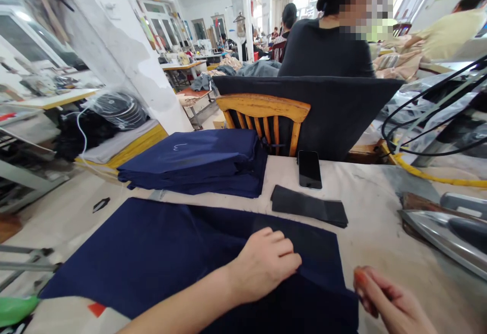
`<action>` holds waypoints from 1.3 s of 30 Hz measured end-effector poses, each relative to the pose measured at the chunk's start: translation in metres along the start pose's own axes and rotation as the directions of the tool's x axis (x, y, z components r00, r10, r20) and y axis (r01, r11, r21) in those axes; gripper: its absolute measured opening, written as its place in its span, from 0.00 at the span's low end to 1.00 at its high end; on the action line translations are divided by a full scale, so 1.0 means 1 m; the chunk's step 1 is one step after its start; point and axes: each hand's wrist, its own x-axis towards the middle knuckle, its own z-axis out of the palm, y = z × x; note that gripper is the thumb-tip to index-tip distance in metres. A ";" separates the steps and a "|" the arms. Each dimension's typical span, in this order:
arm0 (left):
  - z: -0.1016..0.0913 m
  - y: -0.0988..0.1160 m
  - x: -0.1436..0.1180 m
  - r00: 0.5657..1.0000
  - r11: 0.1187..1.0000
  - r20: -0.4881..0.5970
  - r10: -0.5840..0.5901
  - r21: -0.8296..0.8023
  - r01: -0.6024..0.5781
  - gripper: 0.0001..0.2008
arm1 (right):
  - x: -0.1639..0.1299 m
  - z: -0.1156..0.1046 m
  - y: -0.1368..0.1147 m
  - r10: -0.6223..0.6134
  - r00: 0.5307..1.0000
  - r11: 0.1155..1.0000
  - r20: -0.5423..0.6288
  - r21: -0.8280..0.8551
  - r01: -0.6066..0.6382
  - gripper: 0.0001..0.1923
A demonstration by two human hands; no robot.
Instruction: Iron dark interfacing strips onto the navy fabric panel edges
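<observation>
Left hand (266, 263) is lying knuckles-up, fingers curled, pressing on navy cloth (152, 258) spread flat on the table (373, 222). Right hand (388, 301) is pinching the cloth's right edge with its fingertips. Worn pale tabletop, busy sewing workshop. Folded stack (194, 164), black strips (308, 207), phone (309, 169), shiny iron (445, 227) nearby.

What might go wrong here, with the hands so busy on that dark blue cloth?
The iron lies close to the right hand; a careless reach might touch it. The phone sits near the table's far edge, so a tug on the navy fabric under the left hand might nudge the black strips toward it.
</observation>
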 end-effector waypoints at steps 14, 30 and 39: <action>0.069 -0.041 0.151 0.963 0.962 -0.009 -0.269 -0.060 0.268 0.10 | 0.099 -0.045 0.027 -0.269 0.891 0.893 -0.366 -0.441 0.089 0.21; 0.083 -0.054 0.178 0.898 0.858 -0.069 -0.434 -0.335 0.388 0.08 | 0.094 -0.026 0.031 -0.546 0.835 0.599 -0.069 -0.729 0.331 0.15; -0.046 -0.042 0.075 0.821 0.682 -0.128 -0.556 -0.636 0.362 0.12 | 0.089 -0.021 0.030 -0.539 0.838 0.590 -0.087 -0.749 0.302 0.16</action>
